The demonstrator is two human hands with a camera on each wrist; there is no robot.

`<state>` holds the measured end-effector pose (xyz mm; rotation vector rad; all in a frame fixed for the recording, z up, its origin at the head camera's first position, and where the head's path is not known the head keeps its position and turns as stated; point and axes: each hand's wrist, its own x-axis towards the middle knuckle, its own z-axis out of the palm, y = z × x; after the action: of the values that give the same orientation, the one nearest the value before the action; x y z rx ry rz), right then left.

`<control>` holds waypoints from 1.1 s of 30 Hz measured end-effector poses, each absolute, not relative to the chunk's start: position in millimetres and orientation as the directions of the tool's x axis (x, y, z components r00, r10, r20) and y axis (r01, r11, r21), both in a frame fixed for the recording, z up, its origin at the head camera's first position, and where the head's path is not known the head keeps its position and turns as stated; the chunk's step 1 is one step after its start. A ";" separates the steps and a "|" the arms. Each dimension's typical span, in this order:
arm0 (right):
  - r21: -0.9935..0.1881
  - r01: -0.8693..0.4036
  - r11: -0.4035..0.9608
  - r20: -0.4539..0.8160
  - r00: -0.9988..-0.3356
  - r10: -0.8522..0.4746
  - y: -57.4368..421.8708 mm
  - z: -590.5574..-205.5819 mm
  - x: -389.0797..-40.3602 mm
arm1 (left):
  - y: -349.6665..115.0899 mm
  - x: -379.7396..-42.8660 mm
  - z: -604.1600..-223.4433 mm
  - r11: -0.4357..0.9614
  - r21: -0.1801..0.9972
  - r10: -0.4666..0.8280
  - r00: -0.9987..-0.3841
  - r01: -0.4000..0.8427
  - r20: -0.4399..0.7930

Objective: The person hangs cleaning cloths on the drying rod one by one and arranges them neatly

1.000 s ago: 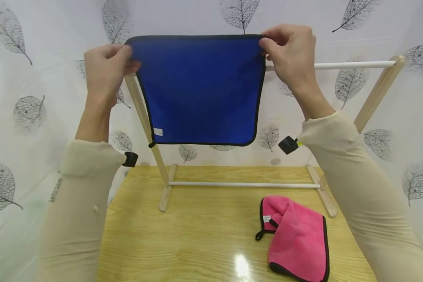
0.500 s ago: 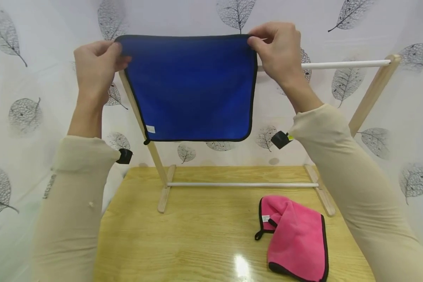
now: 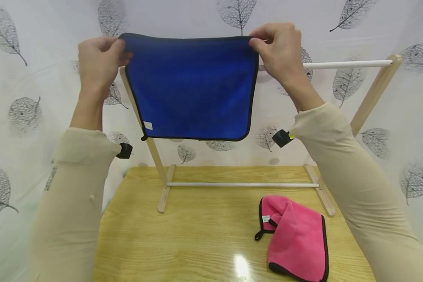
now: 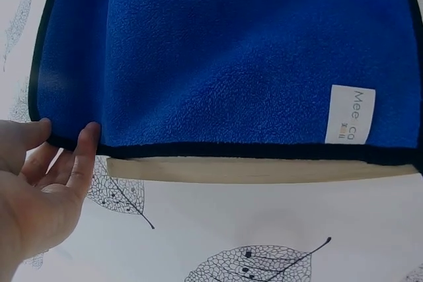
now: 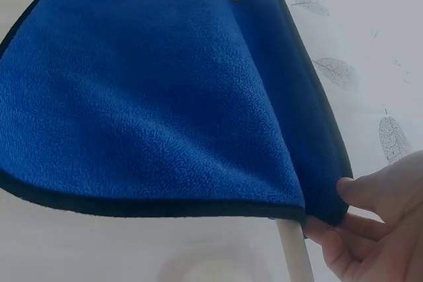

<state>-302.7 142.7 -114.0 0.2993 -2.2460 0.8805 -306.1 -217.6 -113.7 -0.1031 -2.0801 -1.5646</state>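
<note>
A blue towel [image 3: 192, 88] with black edging hangs spread out between both hands, in front of the rack's white top rod [image 3: 352, 64]. My left hand [image 3: 100, 64] pinches its upper left corner between thumb and fingers; the right hand [image 3: 280, 51] pinches the upper right corner. The top edge sags a little between them. A white label [image 4: 350, 114] sits near a lower corner in the left wrist view. In the right wrist view the towel [image 5: 145, 97] bends near its held edge, and the rod [image 5: 294, 252] shows just below that bend. Most of the rod is hidden behind the cloth.
A pink towel [image 3: 297, 239] with black edging lies crumpled on the wooden table [image 3: 169, 243], at the right. The rack's wooden posts [image 3: 375, 96] rise on both sides, and a white lower rod [image 3: 243, 184] joins its feet. Behind hangs a leaf-print curtain [image 3: 24, 113].
Both hands and the blue towel have shifted left in the head view since one second ago. The towel's top edge now sags slightly. The pink towel has stayed put.
</note>
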 end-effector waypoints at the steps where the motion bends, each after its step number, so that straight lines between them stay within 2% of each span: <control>1: -0.513 -0.430 0.743 0.675 -0.737 0.038 143.1 -114.0 -303.2 | -217.2 -306.9 -113.4 0.343 0.868 -0.247 -0.857 0.359 0.453; 8: -0.537 -0.388 0.749 0.621 -0.783 0.040 144.4 -116.3 -307.0 | -216.0 -309.9 -115.7 0.350 0.871 -0.215 -0.875 0.346 0.434; 19: -0.493 -0.355 0.795 0.593 -0.805 0.008 144.8 -121.8 -309.8 | -221.3 -311.3 -116.9 0.592 0.773 -0.184 -0.895 0.230 0.407; 26: -0.476 -0.357 0.803 0.588 -0.808 -0.011 148.1 -126.2 -311.3 | -222.8 -311.6 -115.7 0.795 0.582 -0.089 -0.916 0.171 0.390; 28: -0.472 -0.363 0.803 0.591 -0.806 -0.017 148.5 -127.7 -311.5 | -222.6 -311.5 -117.1 0.814 0.554 -0.071 -0.917 0.174 0.392; 33: -0.503 -0.362 0.785 0.579 -0.815 -0.005 148.1 -130.3 -312.2 | -220.7 -312.2 -117.7 0.810 0.568 -0.102 -0.920 0.143 0.378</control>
<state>-312.2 148.1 -130.3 0.2719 -2.4062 0.8338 -312.2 -220.7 -117.7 -0.0306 -2.6012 -0.8608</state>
